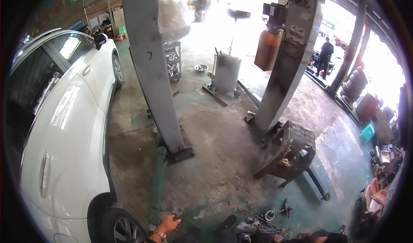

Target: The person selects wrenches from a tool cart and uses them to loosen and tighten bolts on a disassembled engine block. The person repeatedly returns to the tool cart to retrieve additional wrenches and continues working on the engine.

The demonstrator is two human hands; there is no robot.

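- The left hand (170,223) is near the lower edge with its fingers curled; whether they close on anything is too small to tell. A wristwatch (161,235) circles its wrist.
- The right hand cannot be made out for sure among the dark shapes at the lower edge, so its state cannot be told; the hands do not appear together.
- Nearest the left hand are the wheel (124,231) of the white car (71,157), to its left, and the green bar (158,185), which lies on the floor (215,144) just beyond it.
- Right of the left hand, a dark shoe (228,222) shows, then a ring-shaped part (269,216) and a dark metal part (286,206) on the floor, near each other.
- Two grey posts stand ahead: the left post (152,71) near the car, the right post (290,62) beside a low worn stand (300,133).
- Between the posts, farther back, are a grey drum (228,73) and a metal bowl (201,67).
- At far right, a teal crate (367,133) sits near stacked tires (355,81); a person (325,55) in dark clothes stands outside.
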